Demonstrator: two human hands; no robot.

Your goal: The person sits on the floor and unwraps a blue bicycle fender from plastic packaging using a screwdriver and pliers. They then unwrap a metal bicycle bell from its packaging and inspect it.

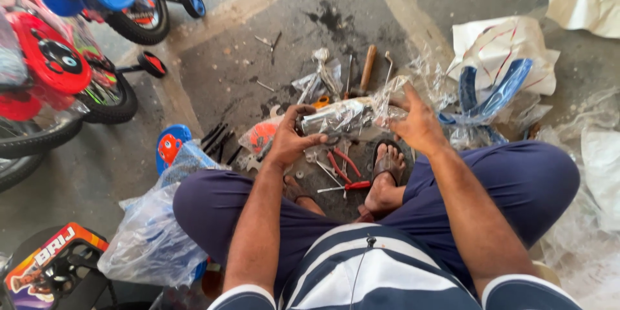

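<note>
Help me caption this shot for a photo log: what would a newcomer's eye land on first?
First, the two bare hands at centre: the left hand and right hand grip a shiny metal part wrapped in clear crinkled plastic above a sandalled foot. Next, the small red and blue children's bicycles at upper left. Below the hands, red-handled pliers lie on the grey concrete floor.

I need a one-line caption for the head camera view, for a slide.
Seated on the floor, left hand and right hand hold a plastic-wrapped metal part above scattered tools, beside children's bicycles.
</note>
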